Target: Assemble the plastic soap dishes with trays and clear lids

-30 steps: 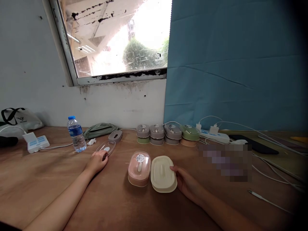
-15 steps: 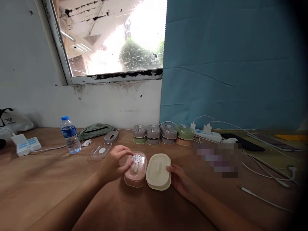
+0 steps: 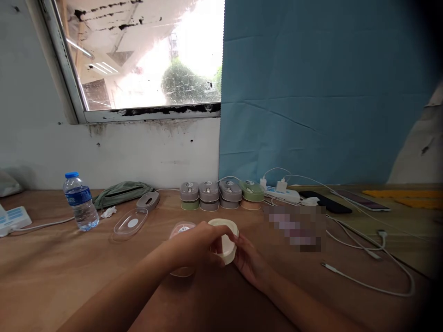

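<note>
The right hand [image 3: 248,259] clamps the cream box [image 3: 229,246] by its right edge, near centre; the left hand [image 3: 204,242] arches over it, grip unclear. The pink box [image 3: 182,227] sits just left, four stacked boxes [image 3: 224,192] far back.

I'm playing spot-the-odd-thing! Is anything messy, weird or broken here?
Yes: the pale window frame looks damaged, with dark, flaky patches along its bottom. A crumpled white tissue-like scrap litters the brown table, and a clear oval plastic lid lies loose nearby, covering nothing.
</note>
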`<state>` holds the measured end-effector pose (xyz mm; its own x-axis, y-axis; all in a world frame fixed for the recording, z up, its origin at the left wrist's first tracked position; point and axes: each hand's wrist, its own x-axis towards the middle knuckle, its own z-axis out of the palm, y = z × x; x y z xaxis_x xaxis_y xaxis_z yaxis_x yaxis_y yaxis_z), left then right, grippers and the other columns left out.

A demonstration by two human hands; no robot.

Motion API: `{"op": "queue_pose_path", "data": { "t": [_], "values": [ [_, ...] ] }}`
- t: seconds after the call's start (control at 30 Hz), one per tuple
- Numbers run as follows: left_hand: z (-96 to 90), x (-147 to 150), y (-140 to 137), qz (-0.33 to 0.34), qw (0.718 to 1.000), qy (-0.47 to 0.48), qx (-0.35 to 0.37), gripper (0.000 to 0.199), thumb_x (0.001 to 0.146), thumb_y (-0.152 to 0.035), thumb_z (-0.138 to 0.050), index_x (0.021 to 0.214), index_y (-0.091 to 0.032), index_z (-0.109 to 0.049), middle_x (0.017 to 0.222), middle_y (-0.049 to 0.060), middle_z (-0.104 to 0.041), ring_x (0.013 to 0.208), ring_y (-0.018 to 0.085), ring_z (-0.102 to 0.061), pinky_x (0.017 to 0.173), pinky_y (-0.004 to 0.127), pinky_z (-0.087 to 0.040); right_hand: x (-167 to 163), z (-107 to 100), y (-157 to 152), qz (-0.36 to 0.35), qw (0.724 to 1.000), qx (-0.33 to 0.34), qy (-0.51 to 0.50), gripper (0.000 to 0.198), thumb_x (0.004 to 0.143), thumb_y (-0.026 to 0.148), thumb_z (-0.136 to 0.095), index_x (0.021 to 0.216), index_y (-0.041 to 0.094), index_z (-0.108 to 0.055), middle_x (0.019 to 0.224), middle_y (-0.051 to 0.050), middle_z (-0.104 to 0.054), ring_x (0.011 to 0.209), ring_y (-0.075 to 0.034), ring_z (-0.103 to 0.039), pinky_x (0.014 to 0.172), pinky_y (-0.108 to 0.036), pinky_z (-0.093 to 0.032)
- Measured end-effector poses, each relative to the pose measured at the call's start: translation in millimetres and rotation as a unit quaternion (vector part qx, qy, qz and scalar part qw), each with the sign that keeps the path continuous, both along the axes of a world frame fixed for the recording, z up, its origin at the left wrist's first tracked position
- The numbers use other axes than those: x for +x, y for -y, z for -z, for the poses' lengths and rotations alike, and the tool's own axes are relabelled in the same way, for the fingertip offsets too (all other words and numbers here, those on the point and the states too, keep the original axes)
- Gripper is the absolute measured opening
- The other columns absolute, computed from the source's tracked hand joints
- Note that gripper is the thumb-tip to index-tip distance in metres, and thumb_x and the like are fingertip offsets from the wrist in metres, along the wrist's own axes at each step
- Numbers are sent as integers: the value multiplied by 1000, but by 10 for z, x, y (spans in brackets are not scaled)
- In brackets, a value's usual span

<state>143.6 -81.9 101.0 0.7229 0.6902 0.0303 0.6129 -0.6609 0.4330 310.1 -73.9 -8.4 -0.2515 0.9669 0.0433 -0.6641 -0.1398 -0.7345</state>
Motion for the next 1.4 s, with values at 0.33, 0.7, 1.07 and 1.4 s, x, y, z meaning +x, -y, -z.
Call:
{"op": "queue_pose_path", "data": {
  "t": [0.33, 0.7, 1.07, 1.4],
  "values": [
    [-400, -967, -490, -109, 994, 23, 3, 16, 64, -30, -60, 71, -17, -53, 66, -3, -54, 63, 11, -52, 52, 17, -38, 35, 3, 8, -96, 991, -40, 82, 20, 74, 27, -59, 93, 20, -58, 84, -2, -67, 64, -13, -64, 61, -25, -47],
    [420, -1189, -1298, -222, 968, -117, 11, 8, 58, -11, -66, 64, -14, -61, 67, 0, -61, 67, 14, -57, 56, 20, -42, 41, 40, -24, -93, 990, -59, 87, 10, 70, 24, -60, 76, 17, -65, 76, -3, -68, 64, -13, -62, 63, -26, -46],
    [1029, -1152, -1544, -286, 949, -108, 79, 29, 85, -28, -49, 109, -14, -49, 109, 7, -53, 93, 19, -55, 77, 38, -48, 35, 24, -12, -92, 987, -84, 96, 11, 71, 23, -60, 75, 16, -66, 73, -3, -67, 63, -13, -61, 62, -25, -46],
    [1126, -1234, -1553, -284, 950, -32, 125, 19, 85, -23, -47, 100, -13, -55, 108, 8, -55, 96, 19, -54, 83, 37, -44, 32, 44, -47, -89, 985, -103, 111, 8, 72, 17, -59, 75, 14, -66, 71, -3, -67, 61, -11, -61, 64, -24, -47]
  ]
}}
